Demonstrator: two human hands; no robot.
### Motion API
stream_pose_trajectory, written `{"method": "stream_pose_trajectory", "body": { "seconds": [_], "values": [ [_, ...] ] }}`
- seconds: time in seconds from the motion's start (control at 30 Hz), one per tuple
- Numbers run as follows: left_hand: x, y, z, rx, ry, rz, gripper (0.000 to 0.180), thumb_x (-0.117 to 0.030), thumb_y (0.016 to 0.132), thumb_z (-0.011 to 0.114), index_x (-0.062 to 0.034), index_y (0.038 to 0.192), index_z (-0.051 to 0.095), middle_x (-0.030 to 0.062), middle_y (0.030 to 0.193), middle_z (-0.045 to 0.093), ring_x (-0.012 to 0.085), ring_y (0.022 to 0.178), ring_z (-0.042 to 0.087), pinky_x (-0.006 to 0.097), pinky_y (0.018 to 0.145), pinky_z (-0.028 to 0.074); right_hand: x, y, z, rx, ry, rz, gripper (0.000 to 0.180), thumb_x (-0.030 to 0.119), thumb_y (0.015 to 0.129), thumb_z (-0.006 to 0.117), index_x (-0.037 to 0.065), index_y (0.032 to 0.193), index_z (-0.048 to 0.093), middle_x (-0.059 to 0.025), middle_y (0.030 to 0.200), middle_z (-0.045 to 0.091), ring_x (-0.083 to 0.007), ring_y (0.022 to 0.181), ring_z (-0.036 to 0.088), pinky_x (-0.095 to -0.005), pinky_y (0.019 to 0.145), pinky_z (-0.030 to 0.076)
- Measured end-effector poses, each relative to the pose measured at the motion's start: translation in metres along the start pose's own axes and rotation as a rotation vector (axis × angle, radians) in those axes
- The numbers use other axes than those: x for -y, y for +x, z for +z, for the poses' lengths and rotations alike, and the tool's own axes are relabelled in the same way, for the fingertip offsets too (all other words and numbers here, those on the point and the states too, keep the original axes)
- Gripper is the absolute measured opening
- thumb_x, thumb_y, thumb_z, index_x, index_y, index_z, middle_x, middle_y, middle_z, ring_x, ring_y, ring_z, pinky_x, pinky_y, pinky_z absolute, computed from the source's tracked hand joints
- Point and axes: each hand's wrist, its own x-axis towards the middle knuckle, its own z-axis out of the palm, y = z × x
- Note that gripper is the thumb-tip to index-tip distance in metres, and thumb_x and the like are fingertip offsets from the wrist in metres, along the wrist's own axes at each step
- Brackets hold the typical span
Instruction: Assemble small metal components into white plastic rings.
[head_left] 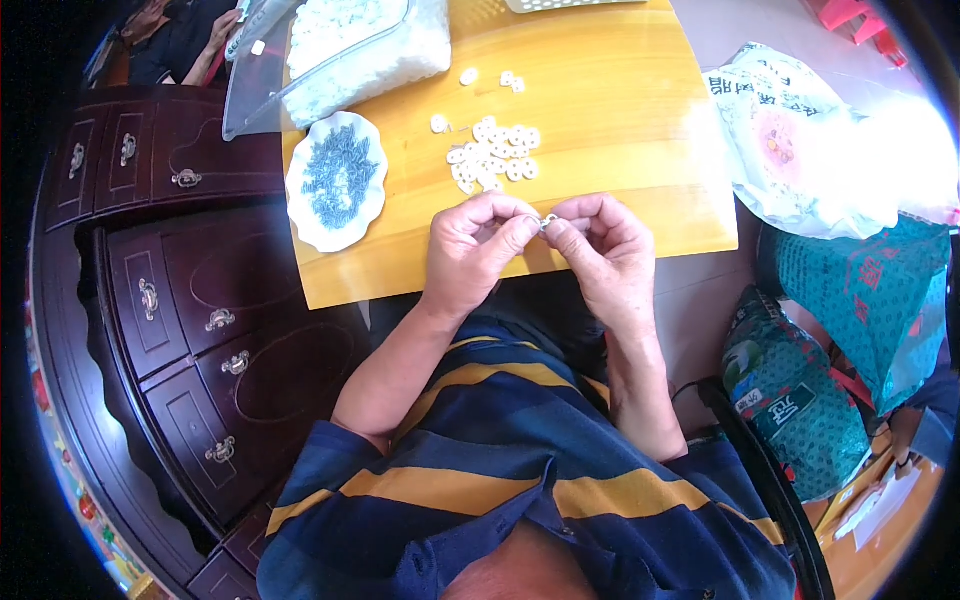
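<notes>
A tiny pale part (547, 220) with a bit of metal on it sits pinched between the fingertips of both hands, held just above the near edge of a yellow wooden tabletop (620, 150); what exactly the part is cannot be made out at this size. The left hand (472, 250) is curled nearly closed, thumb and forefinger pressed on the part from the left, and the right hand (605, 245) is curled the same way, gripping it from the right, so the two sets of fingertips meet. Just beyond the hands lies a loose heap of small white plastic pieces (492, 155), with a few strays scattered farther up the table. To the left, at the table's corner, rests a white scalloped dish (300, 215) filled with small grey metal bits (338, 172). Behind the dish a clear plastic bag of white pieces (370, 45) slumps on the table. A dark wooden chest of drawers (170, 330) stands to the person's left, and crumpled green and white bags (850, 300) lie on the right.
</notes>
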Motion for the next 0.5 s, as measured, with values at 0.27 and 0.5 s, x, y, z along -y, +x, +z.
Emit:
{"method": "stream_pose_trajectory", "body": {
  "seconds": [0.27, 0.5],
  "values": [
    [-0.01, 0.001, -0.002, 0.019, 0.179, 0.066, 0.003, 0.0, 0.094, 0.065, 0.002, 0.092, 0.067, 0.0017, 0.085, 0.066, 0.0042, 0.07, 0.056, 0.02, 0.062, 0.047, -0.003, -0.001, 0.0, -0.012, -0.282, -0.092, 0.008, -0.001, 0.091, 0.071, -0.002, 0.098, 0.067, -0.0019, 0.086, 0.069, -0.006, 0.079, 0.064, -0.021, 0.075, 0.053],
    [-0.023, 0.008, -0.005, 0.097, 0.582, 0.149, 0.001, 0.003, 0.089, 0.068, 0.0027, 0.089, 0.068, 0.0031, 0.081, 0.066, 0.0061, 0.07, 0.06, 0.021, 0.063, 0.049, 0.004, -0.002, 0.002, -0.026, -0.479, -0.12, 0.008, -0.001, 0.089, 0.072, -0.002, 0.096, 0.068, -0.0001, 0.084, 0.068, -0.0044, 0.078, 0.062, -0.0201, 0.073, 0.052]
  ]
}}
